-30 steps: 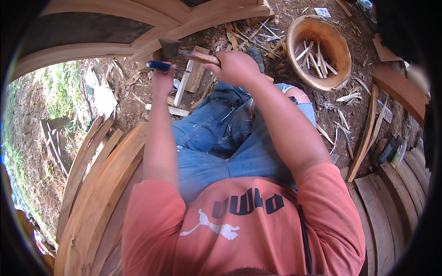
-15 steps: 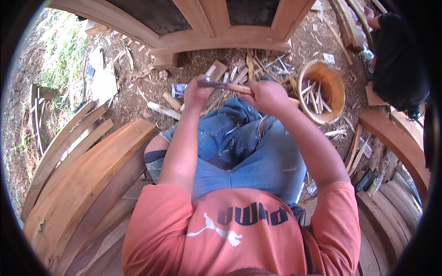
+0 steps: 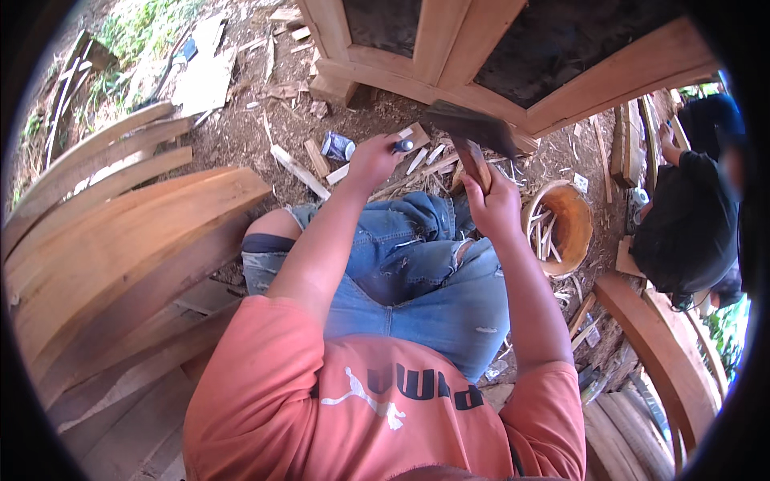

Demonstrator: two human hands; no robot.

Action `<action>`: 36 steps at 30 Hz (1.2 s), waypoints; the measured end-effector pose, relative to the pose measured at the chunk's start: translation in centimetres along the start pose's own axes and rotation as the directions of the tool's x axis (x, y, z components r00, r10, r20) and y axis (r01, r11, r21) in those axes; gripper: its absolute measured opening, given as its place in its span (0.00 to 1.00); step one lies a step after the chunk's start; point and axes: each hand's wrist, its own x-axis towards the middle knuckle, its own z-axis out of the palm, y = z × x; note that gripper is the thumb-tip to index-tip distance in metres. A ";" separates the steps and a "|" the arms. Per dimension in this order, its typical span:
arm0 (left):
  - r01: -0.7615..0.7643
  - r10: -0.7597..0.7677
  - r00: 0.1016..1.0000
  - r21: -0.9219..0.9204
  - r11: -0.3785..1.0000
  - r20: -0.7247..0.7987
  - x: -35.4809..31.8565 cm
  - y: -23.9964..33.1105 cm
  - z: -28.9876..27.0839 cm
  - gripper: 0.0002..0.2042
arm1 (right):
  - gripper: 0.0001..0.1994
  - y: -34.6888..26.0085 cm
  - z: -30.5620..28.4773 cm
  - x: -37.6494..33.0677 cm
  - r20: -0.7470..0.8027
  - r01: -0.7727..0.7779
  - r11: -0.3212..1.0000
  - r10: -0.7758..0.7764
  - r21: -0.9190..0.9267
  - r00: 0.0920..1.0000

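Note:
My right hand (image 3: 493,207) is shut around the wooden handle of a hatchet (image 3: 475,136), whose dark blade points up and left above my fist. My left hand (image 3: 370,163) is raised beside it, closed on a small dark blue-tipped tool (image 3: 401,146). Both hands hover over my knees in blue jeans (image 3: 417,264), above dirt strewn with wood chips. What lies directly under the blade is hidden by my hands.
Curved wooden planks (image 3: 128,240) stack up on my left. A wooden frame with dark panels (image 3: 481,56) stands ahead. An orange basin (image 3: 579,232) holds wood slivers at the right, next to another person in dark clothes (image 3: 682,224). A small can (image 3: 337,146) and offcuts lie on the ground.
The view has swung toward the frame ahead. My hands have moved apart, and the hatchet head has tilted upward above my right hand.

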 end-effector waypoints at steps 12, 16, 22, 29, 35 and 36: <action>-0.051 0.050 0.997 -0.018 0.999 -0.060 0.1 -0.8 1.0 0.15 | 0.22 1.7 0.9 0.2 0.134 -0.017 0.976 0.047 -0.217 0.990; -0.062 0.060 0.993 -0.016 0.998 -0.104 0.8 -1.5 0.4 0.14 | 0.22 -0.6 -0.8 2.5 0.112 0.024 0.963 0.006 -0.268 0.994; -0.027 0.025 0.998 -0.039 0.999 -0.054 -0.4 -1.0 1.3 0.10 | 0.29 0.6 1.8 1.3 0.178 0.003 0.917 0.074 -0.399 0.981; 0.005 -0.011 0.999 -0.126 0.992 -0.045 -0.2 -1.3 0.8 0.15 | 0.27 -0.3 -0.3 0.7 -0.060 -0.271 0.962 0.272 0.019 0.961; 0.204 -0.186 0.974 -0.152 0.967 0.128 0.9 -1.7 -5.0 0.13 | 0.27 -0.1 -1.3 -0.8 -0.068 -0.329 0.938 0.323 -0.111 0.944; 0.191 -0.164 0.975 -0.196 0.962 0.150 0.9 -1.6 -6.3 0.13 | 0.26 -0.4 -1.6 -1.0 -0.063 -0.328 0.939 0.323 -0.107 0.944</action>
